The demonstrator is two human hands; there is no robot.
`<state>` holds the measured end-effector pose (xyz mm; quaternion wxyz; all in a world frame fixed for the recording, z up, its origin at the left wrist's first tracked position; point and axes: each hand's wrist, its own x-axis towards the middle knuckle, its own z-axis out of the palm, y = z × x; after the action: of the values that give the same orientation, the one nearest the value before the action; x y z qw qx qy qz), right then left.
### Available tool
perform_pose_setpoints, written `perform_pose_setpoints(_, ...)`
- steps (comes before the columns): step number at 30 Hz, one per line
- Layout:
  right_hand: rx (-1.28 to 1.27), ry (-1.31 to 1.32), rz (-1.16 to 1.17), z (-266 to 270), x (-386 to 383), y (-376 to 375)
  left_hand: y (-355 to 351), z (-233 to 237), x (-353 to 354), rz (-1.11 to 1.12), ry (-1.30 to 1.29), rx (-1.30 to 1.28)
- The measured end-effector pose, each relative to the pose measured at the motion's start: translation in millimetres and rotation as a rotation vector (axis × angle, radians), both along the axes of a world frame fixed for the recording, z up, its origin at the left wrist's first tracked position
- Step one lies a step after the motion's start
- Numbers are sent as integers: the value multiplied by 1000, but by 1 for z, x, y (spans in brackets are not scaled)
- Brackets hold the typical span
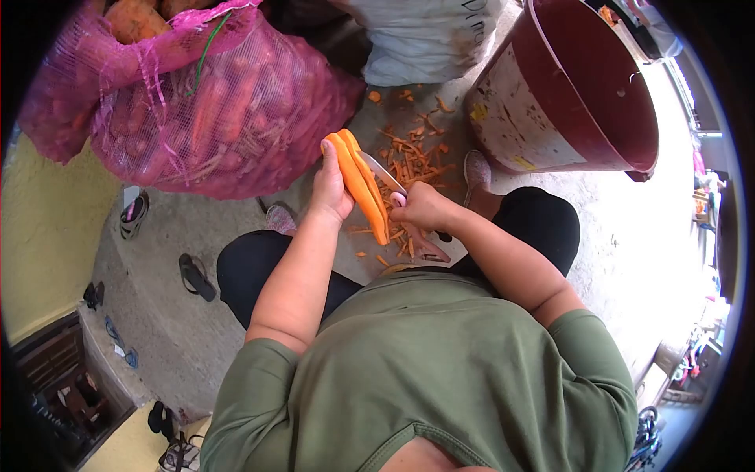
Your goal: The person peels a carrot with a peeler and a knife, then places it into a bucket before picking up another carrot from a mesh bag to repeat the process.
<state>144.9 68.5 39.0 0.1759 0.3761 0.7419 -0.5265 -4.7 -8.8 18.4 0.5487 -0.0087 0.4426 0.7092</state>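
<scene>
A long peeled carrot (363, 193), bright orange with a dark lengthwise groove, is held at its left side by my left hand (332, 189), the thumb up near its top end. My right hand (425, 208) is closed round the pinkish handle of a knife (382, 172). The blade points up and left, its tip at the carrot's upper right side. Orange peelings (413, 157) lie scattered on the concrete floor beneath and beyond my hands.
A pink mesh sack (228, 118) full of carrots stands at the upper left. Beyond the peelings is a white sack (425, 39). A large dark red bucket (523, 102) stands at the upper right. A black flip-flop (197, 277) lies left of my knee.
</scene>
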Motion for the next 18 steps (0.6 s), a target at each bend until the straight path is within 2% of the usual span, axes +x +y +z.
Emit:
perform_pose_setpoints(2, -53, -28, 14, 1, -2, 0, 2, -15, -2, 23, 30, 20)
perform_pose_setpoints(6, -226, 8, -98, 10, -4, 1, 2, -15, -3, -3, 117, 77)
perform_pose_setpoints(9, -300, 14, -111, 10, -4, 2, 4, -16, 0, 68, 152, 54)
perform_pose_setpoints(17, -516, -20, -98, 6, -6, 0, 1, -19, 0, 23, 171, 68)
perform_pose_setpoints(18, -615, 13, -116, 2, -5, 0, 1, -18, 1, 31, 162, 83)
